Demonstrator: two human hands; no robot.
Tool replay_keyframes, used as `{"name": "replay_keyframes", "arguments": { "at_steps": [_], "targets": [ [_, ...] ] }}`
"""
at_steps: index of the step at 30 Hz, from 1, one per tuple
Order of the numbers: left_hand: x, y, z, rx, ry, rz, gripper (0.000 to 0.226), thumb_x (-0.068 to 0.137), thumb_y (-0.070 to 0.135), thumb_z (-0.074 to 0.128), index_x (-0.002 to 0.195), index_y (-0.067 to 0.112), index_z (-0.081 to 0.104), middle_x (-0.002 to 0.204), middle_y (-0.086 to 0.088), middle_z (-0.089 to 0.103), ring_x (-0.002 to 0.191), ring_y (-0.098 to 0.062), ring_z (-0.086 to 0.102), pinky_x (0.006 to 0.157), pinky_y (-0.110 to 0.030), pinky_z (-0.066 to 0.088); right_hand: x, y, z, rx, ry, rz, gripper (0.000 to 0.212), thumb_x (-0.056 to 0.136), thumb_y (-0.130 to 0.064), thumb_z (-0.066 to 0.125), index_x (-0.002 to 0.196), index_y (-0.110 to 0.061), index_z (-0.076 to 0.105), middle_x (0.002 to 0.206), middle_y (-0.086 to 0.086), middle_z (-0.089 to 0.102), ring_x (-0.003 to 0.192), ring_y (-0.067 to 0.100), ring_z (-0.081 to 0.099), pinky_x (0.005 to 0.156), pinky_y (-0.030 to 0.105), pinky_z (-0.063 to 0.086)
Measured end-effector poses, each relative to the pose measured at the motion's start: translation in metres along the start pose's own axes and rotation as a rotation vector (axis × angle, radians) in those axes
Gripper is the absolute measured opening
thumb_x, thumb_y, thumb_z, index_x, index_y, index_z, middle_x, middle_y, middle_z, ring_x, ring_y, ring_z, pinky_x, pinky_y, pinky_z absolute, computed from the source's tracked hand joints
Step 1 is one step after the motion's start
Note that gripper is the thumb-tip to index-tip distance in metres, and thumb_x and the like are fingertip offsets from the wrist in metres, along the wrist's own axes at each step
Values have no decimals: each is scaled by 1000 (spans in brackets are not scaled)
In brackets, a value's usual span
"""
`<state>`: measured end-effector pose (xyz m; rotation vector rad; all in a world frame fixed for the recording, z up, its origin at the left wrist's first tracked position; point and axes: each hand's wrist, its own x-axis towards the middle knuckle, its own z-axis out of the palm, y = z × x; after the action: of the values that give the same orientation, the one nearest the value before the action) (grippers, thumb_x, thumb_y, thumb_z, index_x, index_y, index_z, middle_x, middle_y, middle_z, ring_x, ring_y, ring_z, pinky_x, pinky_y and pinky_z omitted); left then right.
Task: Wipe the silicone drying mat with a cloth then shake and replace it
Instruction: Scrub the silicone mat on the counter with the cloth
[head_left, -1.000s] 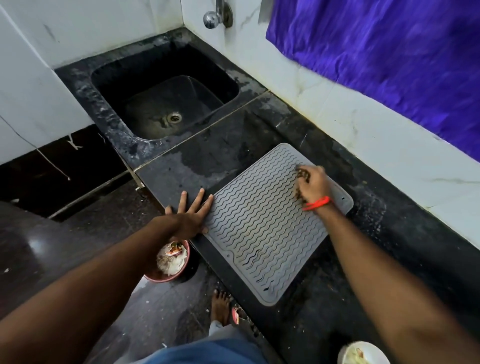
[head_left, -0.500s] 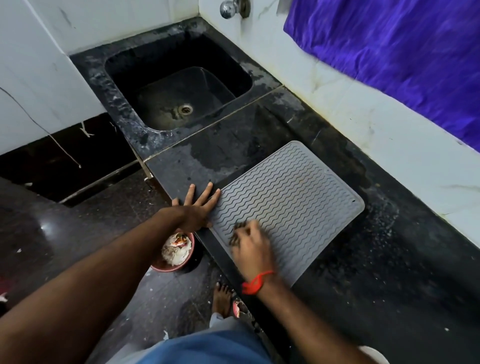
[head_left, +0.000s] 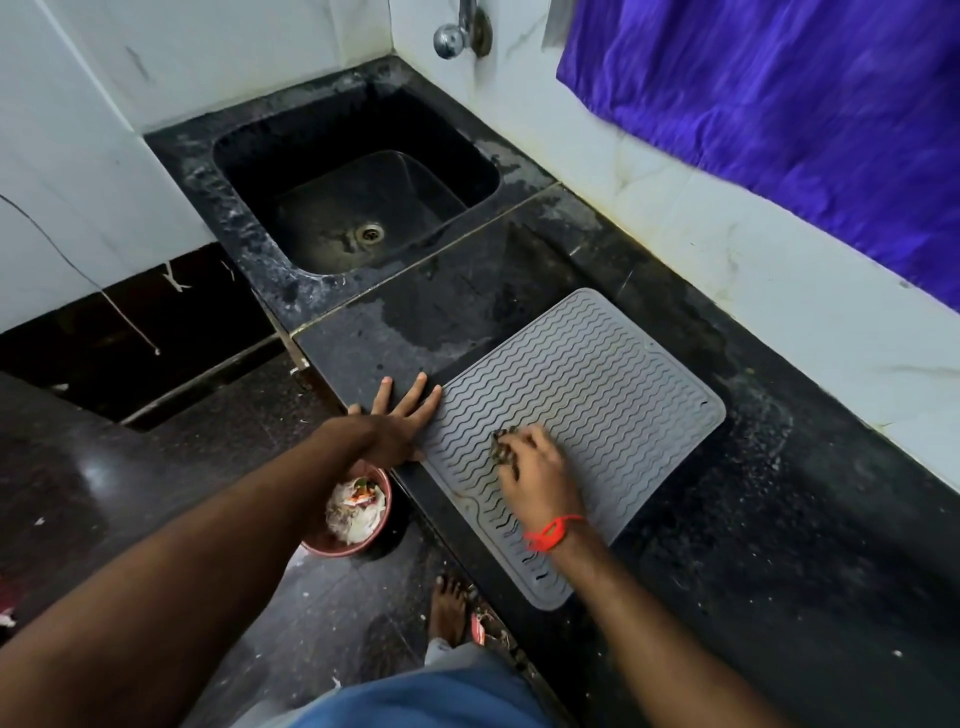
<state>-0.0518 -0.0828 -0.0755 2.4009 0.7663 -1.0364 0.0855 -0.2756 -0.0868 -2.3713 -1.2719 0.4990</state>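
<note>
A black sink (head_left: 358, 208) is sunk into the dark counter (head_left: 779, 519), far beyond the left hand, with a chrome tap (head_left: 457, 34) on the white wall above it. A purple cloth (head_left: 779, 130) hangs beyond the right hand. Below the left wrist, a red bowl (head_left: 358, 540) of scraps sits on the floor.

A black stone counter (head_left: 779, 519) with a sunken sink (head_left: 358, 208) met white marble walls (head_left: 78, 156), a purple curtain (head_left: 779, 114) hanging above the dark floor (head_left: 78, 493).
</note>
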Motion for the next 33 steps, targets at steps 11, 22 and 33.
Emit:
{"name": "replay_keyframes", "arguments": {
  "at_steps": [11,22,33],
  "targets": [
    [-3,-8,6,-15,121,19,96,95,40,57,148,47,-23,157,13,-34,148,-35,-18,110,-62,17,43,-2,-30,273,-48,22,19,87,-20,59,103,-20,69,96,-2,66,83,11,64,73,30,54],
    [-7,-3,8,-53,136,15,95,95,35,58,151,44,-19,158,12,-32,148,-34,-19,110,-64,14,-32,-40,33,3,-156,-184,20,84,-28,48,89,-17,63,103,1,56,89,20,57,80,34,51],
    [-2,-8,9,-66,115,15,97,95,37,58,148,48,-23,156,14,-34,147,-33,-22,111,-68,10,19,-11,-30,301,-186,-91,17,81,-27,52,68,-18,56,72,-3,61,68,14,58,61,34,45]
  ]
}}
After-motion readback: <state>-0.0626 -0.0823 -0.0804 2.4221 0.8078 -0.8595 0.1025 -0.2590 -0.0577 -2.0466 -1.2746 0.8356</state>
